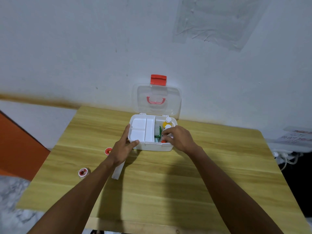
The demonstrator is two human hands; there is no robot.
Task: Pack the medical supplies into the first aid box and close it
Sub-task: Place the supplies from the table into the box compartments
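A white first aid box stands open near the table's far edge, its clear lid with a red latch leaning back against the wall. A white divided tray fills the box's left half. In the right half I see a yellow bottle, a green packet and something with a red cap. My left hand grips the box's left front corner. My right hand reaches into the right half, fingers curled around a small item I cannot identify.
Two tape rolls with red cores lie on the wooden table, the nearer tape roll at front left, the farther tape roll closer to the box. A white flat pack lies under my left forearm. A power strip with cables sits off the right edge.
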